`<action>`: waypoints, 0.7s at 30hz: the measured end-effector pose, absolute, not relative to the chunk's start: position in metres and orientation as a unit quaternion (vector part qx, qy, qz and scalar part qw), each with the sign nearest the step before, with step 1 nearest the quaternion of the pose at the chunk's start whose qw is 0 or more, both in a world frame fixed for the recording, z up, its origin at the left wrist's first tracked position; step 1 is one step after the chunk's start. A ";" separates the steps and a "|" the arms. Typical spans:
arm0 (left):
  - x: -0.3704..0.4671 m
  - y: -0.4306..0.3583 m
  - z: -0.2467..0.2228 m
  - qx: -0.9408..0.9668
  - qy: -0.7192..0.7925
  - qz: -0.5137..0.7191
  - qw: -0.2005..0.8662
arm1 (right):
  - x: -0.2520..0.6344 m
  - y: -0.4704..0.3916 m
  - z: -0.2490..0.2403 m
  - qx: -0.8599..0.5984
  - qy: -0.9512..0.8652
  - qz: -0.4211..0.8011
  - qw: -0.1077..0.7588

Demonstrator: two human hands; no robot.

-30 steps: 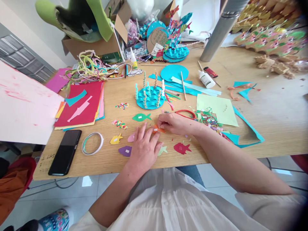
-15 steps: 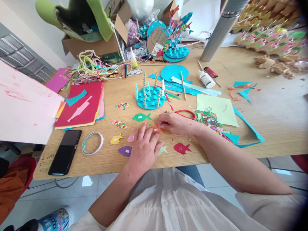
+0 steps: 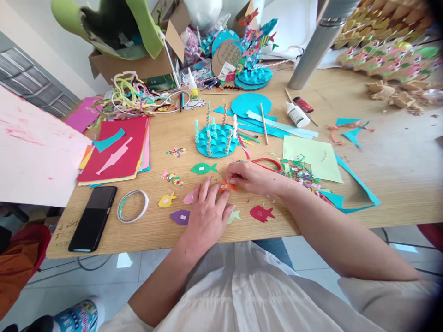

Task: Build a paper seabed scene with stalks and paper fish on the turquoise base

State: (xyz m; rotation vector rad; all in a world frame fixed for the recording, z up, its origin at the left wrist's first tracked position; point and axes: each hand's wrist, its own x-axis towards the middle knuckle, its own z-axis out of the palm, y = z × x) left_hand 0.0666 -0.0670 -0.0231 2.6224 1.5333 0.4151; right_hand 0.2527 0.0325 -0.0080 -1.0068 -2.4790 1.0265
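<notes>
My left hand (image 3: 209, 210) lies flat with fingers spread, its fingertips touching the edge of an orange paper fish (image 3: 228, 186). The fingers of my right hand (image 3: 247, 177) are pinched together over that same fish, beside a small white patch on it. What they hold, if anything, is hidden. Around my hands lie more paper fish: green (image 3: 202, 168), yellow (image 3: 166, 200), purple (image 3: 180, 217), red (image 3: 262, 213), plus pale green (image 3: 234, 216) and pink (image 3: 188, 197) ones partly covered by my left hand. Several carry small white squares.
Behind my hands stands a blue scalloped disc (image 3: 216, 146) with upright curled paper spirals. Red-handled scissors (image 3: 268, 164) lie by paper scraps (image 3: 299, 170). A tape roll (image 3: 133, 206), a phone (image 3: 92, 219) and coloured sheets (image 3: 114, 152) are left; a glue bottle (image 3: 297, 114) is behind right.
Both hands stay at the orange fish in nearly the same pose. The white patch on the fish shows slightly less now beside my right fingertips.
</notes>
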 end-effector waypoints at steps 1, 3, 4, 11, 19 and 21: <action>0.067 -0.067 -0.023 0.854 0.501 0.137 0.037 | 0.252 0.032 -0.008 -0.349 -0.857 0.351 0.143; 0.067 -0.068 -0.023 0.853 0.502 0.138 0.036 | 0.251 0.032 -0.008 -0.351 -0.858 0.341 0.154; 0.067 -0.068 -0.023 0.853 0.502 0.138 0.034 | 0.251 0.032 -0.008 -0.351 -0.859 0.338 0.158; 0.066 -0.067 -0.024 0.854 0.499 0.143 0.035 | 0.254 0.033 -0.009 -0.342 -0.864 0.334 0.158; 0.066 -0.068 -0.022 0.852 0.504 0.134 0.039 | 0.257 0.033 -0.009 -0.345 -0.865 0.340 0.132; 0.066 -0.068 -0.022 0.853 0.502 0.135 0.039 | 0.257 0.033 -0.008 -0.346 -0.864 0.340 0.131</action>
